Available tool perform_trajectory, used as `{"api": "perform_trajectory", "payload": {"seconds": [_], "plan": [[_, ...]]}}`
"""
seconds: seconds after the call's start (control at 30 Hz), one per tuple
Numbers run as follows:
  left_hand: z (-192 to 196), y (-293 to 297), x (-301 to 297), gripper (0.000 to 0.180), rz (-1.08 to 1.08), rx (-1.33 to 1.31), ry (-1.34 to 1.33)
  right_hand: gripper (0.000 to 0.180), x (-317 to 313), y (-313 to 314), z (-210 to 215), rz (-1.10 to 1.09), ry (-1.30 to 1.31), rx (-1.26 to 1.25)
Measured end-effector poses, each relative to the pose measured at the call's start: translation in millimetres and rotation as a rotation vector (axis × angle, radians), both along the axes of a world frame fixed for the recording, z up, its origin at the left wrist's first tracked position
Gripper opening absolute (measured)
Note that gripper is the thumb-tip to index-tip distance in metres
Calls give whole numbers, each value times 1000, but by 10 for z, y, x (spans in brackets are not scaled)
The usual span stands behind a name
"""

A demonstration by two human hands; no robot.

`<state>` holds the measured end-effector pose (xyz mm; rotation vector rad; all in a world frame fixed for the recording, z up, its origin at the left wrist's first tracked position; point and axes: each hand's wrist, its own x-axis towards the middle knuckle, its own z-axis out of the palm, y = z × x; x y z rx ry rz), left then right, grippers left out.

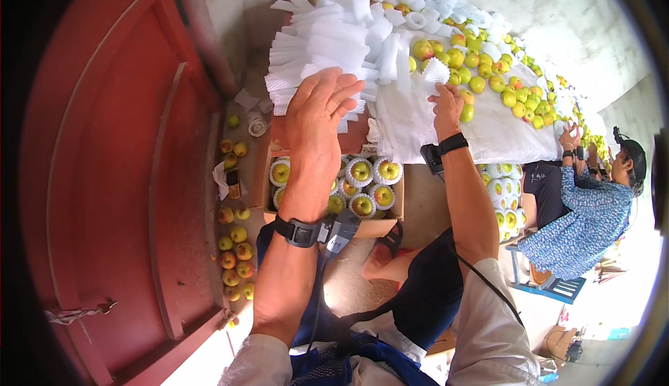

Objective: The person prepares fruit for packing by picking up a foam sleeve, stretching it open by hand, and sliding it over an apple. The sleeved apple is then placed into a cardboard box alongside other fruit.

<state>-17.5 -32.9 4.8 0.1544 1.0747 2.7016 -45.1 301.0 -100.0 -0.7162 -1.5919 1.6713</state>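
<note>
My left hand [317,107] is raised over a pile of flattened white foam net sleeves [327,41]. Its fingers are stretched out and nothing shows in them. To its right, my right hand [447,110] has its fingers curled at the lower end of a white foam net sleeve [437,71], which sticks up from the fingertips. Whether anything is inside that sleeve is hidden. Loose yellow-green apples [486,70] lie just beyond and right of this hand on the white-covered table [411,131].
Below my left hand, a cardboard box [377,228] holds sleeved apples [362,205]. More apples [238,235] lie on the floor by a red door [118,177]. At right, a seated person in a blue patterned top [585,212] reaches toward apples, near more stacked sleeved apples [496,189].
</note>
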Motion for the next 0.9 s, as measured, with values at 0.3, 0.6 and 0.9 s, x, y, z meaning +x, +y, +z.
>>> {"api": "perform_trajectory", "payload": {"seconds": [0.3, 0.6, 0.9], "plan": [[-13, 120, 43, 24, -57, -197, 88, 39, 409, -338, 609, 239, 135, 146], [1, 292, 116, 37, 38, -446, 289, 29, 918, -1448, 1245, 388, -20, 43], [20, 226, 123, 31, -74, -382, 139, 34, 1047, -1598, 1120, 564, 26, -277]]}}
